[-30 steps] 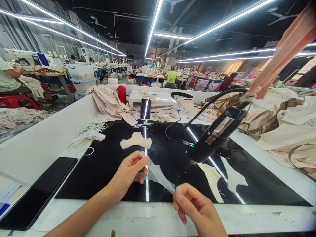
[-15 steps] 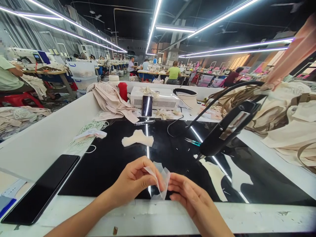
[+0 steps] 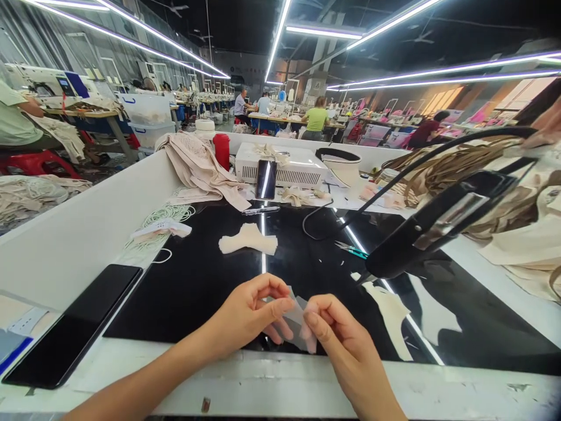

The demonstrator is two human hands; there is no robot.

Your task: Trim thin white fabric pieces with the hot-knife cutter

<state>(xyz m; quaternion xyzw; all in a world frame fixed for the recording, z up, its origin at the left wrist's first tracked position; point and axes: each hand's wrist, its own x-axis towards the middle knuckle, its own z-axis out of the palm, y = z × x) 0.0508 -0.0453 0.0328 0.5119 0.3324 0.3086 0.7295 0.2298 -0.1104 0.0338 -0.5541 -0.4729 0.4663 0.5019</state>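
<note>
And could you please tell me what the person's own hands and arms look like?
Both the left hand and the right hand are bare, with no gloves, rings, watch or bracelet showing. The left forearm shows no sleeve down to the picture's edge; little of the right forearm shows, also uncovered.
</note>
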